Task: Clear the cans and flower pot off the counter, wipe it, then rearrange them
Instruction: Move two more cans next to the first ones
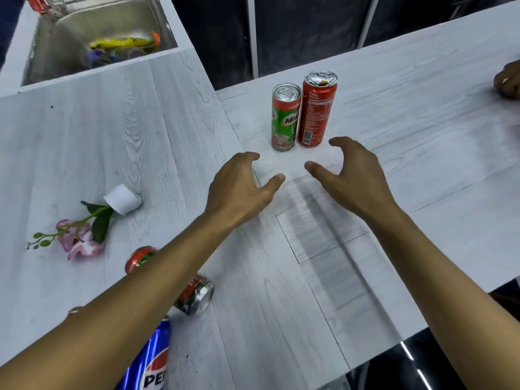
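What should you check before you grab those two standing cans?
1. Left hand empty: ok, fingers spread, holding nothing.
2. Right hand empty: ok.
3. Milo can upright: ok.
4. Coke can upright: ok, beside the Milo can.
5. Coke can empty, so no spill: cannot tell; its top looks dented.
6. Flower pot standing: not ok, it lies on its side.
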A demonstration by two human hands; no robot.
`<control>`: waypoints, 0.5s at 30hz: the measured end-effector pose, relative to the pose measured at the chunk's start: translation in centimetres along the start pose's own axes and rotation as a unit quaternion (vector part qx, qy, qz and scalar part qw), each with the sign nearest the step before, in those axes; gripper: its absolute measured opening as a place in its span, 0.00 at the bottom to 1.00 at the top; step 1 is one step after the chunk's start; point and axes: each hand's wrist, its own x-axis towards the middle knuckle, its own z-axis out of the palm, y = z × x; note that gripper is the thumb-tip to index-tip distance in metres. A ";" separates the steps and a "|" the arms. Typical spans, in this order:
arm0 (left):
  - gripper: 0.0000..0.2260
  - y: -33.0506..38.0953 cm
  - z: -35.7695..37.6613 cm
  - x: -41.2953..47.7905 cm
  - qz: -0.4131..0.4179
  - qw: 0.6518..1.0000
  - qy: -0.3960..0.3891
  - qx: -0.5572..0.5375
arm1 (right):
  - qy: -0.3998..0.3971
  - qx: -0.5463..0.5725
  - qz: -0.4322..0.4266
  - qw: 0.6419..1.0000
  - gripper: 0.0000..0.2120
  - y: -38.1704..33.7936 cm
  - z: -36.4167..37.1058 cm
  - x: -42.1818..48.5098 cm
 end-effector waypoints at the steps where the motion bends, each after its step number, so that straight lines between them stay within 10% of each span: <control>1: 0.34 -0.3 -0.5 -0.8 0.005 1.000 0.000 0.003 | -0.004 -0.003 -0.005 1.000 0.36 -0.6 -0.1 -0.8; 15: 0.31 -6.4 -8.5 -12.3 0.046 0.998 0.026 -0.017 | -0.028 -0.007 -0.046 0.999 0.36 -10.2 2.0 -13.4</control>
